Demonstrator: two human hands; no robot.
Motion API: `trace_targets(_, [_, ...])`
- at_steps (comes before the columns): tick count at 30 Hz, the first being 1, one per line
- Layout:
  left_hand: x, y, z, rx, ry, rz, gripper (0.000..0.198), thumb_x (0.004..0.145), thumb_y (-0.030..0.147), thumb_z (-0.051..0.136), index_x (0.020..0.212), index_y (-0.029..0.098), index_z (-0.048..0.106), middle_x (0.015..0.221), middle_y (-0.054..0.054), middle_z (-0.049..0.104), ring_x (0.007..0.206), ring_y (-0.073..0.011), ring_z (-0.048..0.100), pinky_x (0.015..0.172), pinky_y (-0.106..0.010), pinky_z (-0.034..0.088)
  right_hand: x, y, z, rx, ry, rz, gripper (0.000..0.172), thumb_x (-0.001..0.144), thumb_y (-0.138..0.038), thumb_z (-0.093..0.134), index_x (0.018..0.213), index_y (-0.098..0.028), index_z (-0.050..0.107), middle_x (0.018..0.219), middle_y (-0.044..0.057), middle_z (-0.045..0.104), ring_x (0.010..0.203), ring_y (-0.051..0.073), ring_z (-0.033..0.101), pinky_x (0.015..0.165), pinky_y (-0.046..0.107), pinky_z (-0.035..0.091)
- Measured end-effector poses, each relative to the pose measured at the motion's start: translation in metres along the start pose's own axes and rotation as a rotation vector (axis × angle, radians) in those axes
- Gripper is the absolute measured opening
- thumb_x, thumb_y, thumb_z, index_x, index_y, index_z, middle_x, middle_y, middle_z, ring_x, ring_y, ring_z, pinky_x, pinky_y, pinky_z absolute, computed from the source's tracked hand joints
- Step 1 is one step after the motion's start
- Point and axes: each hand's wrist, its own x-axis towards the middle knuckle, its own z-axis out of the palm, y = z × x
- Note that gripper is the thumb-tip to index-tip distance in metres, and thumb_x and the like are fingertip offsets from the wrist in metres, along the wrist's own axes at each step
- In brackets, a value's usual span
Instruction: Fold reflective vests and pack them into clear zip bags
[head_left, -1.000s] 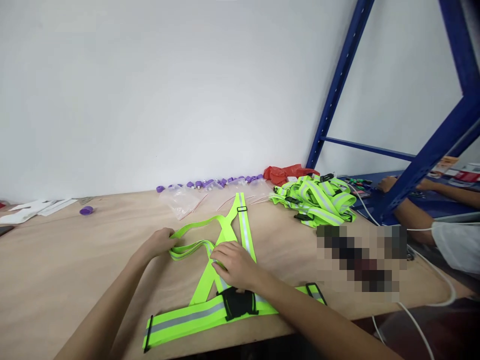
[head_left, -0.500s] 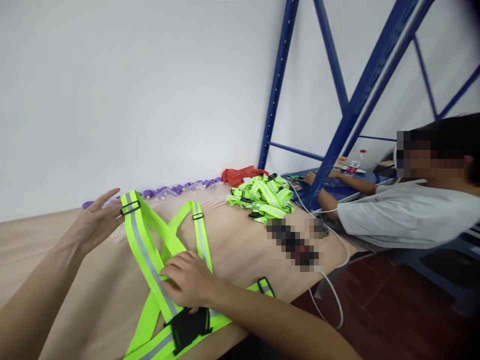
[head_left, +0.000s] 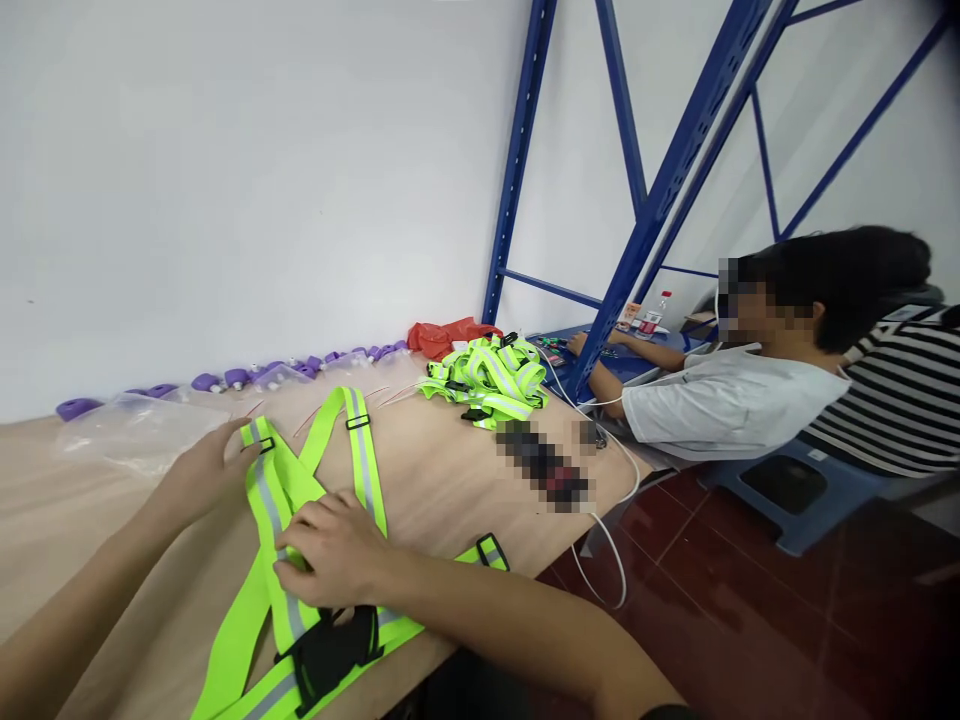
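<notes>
A neon-yellow reflective harness vest (head_left: 268,500) with grey stripes lies partly spread on the near part of the table. My left hand (head_left: 208,470) is closed on the upper end of one strap, close to a black slider (head_left: 259,445). Lower down the same strap, my right hand (head_left: 330,550) rests with curled fingers gripping the webbing. Just below that hand sits a wide black buckle piece (head_left: 334,655) where the straps meet. A second shoulder strap (head_left: 367,460) with its own slider arches up to the right, and a loose end with a slider (head_left: 491,553) points right.
A heap of similar vests (head_left: 491,378) lies farther back beside a red plastic bag (head_left: 450,338). Purple items (head_left: 210,382) and clear bags line the wall. A pixelated dark object (head_left: 544,468) and white cable (head_left: 619,560) lie right. A co-worker (head_left: 720,400) sits beyond the blue rack (head_left: 637,220).
My left hand's fingers, stretched out before, have closed around the strap's top, which is now lower. My right hand stays on the strap. The view has turned right, showing another person in stripes.
</notes>
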Motion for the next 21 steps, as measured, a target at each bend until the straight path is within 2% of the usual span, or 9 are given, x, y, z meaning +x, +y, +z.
trace_targets(4, [-0.024,-0.013,0.027,0.007,-0.149,0.210,0.064,0.091,0.056,0.031,0.143,0.021,0.043,0.158,-0.004,0.039,0.148,-0.0246,0.034,0.125,-0.041,0.026,0.000,0.000,0.001,-0.004,0.007,-0.007,0.028,0.086,-0.043,0.056,0.105,-0.025,0.065,0.104,-0.001,0.064,0.100,0.013,0.056,0.099,0.033,0.037])
trace_targets(6, [-0.029,-0.024,0.044,0.046,-0.225,0.222,0.065,0.092,0.057,0.024,0.147,0.026,0.040,0.162,-0.003,0.031,0.152,-0.0262,0.025,0.126,-0.050,0.019,0.001,0.000,0.001,-0.006,0.014,-0.015,0.028,0.086,-0.043,0.056,0.105,-0.025,0.065,0.105,-0.002,0.065,0.100,0.013,0.056,0.102,0.034,0.036])
trace_targets(9, [-0.031,-0.034,0.060,0.095,-0.260,0.212,0.066,0.094,0.056,0.015,0.152,0.031,0.034,0.163,-0.001,0.025,0.154,-0.0278,0.018,0.123,-0.063,0.012,0.001,0.000,0.001,-0.013,0.008,-0.017,0.028,0.087,-0.044,0.055,0.105,-0.025,0.065,0.106,-0.003,0.065,0.100,0.013,0.056,0.102,0.034,0.036])
trace_targets(12, [-0.030,-0.035,0.064,0.117,-0.237,0.230,0.065,0.094,0.054,0.013,0.154,0.033,0.030,0.163,-0.002,0.025,0.155,-0.0279,0.015,0.122,-0.065,0.011,0.001,0.000,0.000,-0.015,-0.011,-0.015,0.028,0.088,-0.045,0.054,0.105,-0.025,0.064,0.107,-0.004,0.065,0.101,0.013,0.056,0.100,0.034,0.037])
trace_targets(17, [-0.029,-0.029,0.058,0.134,-0.235,0.243,0.065,0.094,0.056,0.017,0.153,0.034,0.033,0.164,-0.003,0.023,0.154,-0.0313,0.017,0.120,-0.068,0.013,0.001,-0.001,-0.002,-0.029,-0.043,-0.008,0.028,0.087,-0.043,0.055,0.106,-0.025,0.065,0.111,-0.004,0.065,0.102,0.013,0.055,0.097,0.033,0.038])
trace_targets(21, [-0.024,-0.028,0.058,0.180,-0.258,0.262,0.066,0.095,0.056,0.018,0.155,0.029,0.030,0.165,-0.006,0.018,0.154,-0.0324,0.014,0.118,-0.070,0.010,0.001,-0.001,-0.002,-0.051,-0.034,-0.030,0.031,0.088,-0.043,0.054,0.112,-0.026,0.065,0.126,-0.005,0.061,0.109,0.012,0.056,0.096,0.031,0.039])
